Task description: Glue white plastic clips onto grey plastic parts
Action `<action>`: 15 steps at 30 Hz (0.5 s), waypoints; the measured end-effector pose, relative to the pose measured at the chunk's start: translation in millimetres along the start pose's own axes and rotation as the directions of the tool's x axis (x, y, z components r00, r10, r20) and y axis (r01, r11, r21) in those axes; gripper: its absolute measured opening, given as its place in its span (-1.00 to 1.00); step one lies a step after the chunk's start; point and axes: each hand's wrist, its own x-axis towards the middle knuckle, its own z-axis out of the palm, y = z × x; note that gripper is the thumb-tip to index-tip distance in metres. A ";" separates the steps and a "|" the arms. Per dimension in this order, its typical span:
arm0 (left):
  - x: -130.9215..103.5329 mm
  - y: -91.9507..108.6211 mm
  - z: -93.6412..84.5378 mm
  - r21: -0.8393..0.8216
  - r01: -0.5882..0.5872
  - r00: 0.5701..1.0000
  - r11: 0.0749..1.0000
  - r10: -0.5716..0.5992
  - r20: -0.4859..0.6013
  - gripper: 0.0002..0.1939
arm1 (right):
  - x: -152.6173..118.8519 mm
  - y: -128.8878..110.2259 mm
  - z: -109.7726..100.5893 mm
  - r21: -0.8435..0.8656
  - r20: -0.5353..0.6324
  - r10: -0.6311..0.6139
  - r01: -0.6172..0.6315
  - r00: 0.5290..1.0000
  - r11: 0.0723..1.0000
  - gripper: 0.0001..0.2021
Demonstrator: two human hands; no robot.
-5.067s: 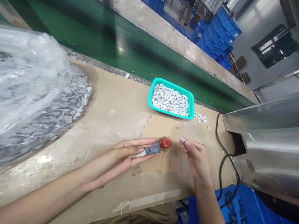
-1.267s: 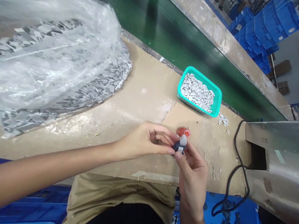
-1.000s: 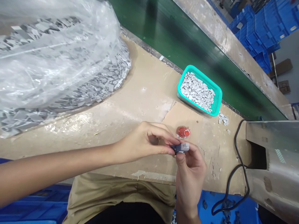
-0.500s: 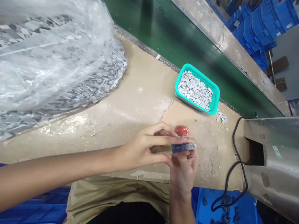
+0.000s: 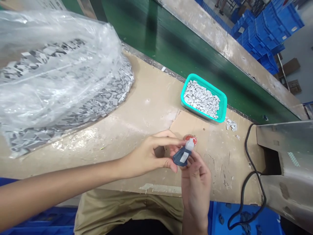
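A small dark blue plastic piece (image 5: 178,158) with a translucent tip and a light grey rectangle on its face is held between my two hands, above the worktop. My left hand (image 5: 151,151) is curved round its left side, index finger at the translucent tip and thumb by the lower dark end. From below, my right hand (image 5: 197,179) grips its right edge with bent fingers, some of them hidden behind it. Just beyond the tip, a red round object (image 5: 195,140) lies on the worktop, partly covered by the piece.
A turquoise basket (image 5: 224,112) of small light grey pieces stands beside a green conveyor (image 5: 168,42). Loose pieces (image 5: 230,124) lie near it. A large clear bag (image 5: 63,85) of grey pieces fills the left. To the right are a metal machine (image 5: 288,143) and black cable (image 5: 253,169); below, a blue bin (image 5: 216,209).
The dark blue piece has been turned, so its face with the light rectangle shows and its tip points away from me. My right hand has shifted slightly down. The view has moved a little.
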 end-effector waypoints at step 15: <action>-1.3 8.6 -4.3 0.067 0.030 0.997 0.997 -0.035 0.075 -0.62 | -7.1 10.5 12.1 -0.314 -0.081 -0.214 0.179 0.973 0.932 -0.79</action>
